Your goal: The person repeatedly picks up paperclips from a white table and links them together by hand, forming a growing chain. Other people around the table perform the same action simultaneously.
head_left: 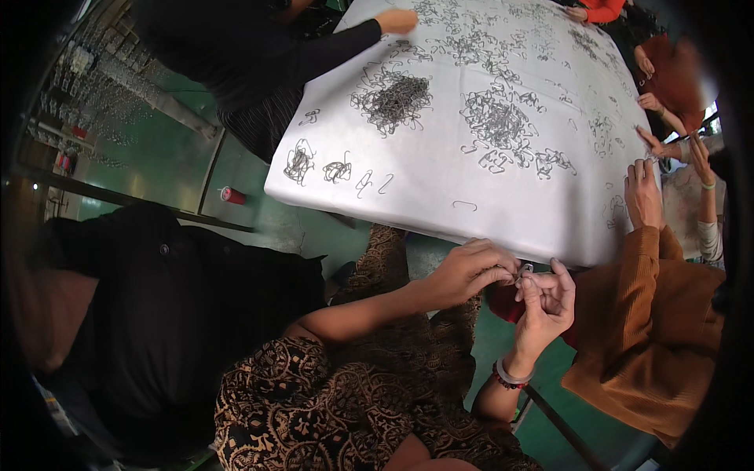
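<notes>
Small metal piece (527,269): right of frame centre, just below the white table (518,216) edge. Left hand (481,268): fingertips pinched at it. Right hand (550,297): thumb and forefinger pinched on it, remaining fingers loosely raised.

1 large table (428,170), draped in a smooth white cover with a rounded near corner, slants across the upper middle above a glossy green floor (263,208). At left, a dark metal frame (212,170) stands near a pale beam (177,106) and a rack-like cluster of small glinting pieces (90,102), too blurred to make out. Pale light gleams on the floor, and tiny bright spots show at the far left.
</notes>
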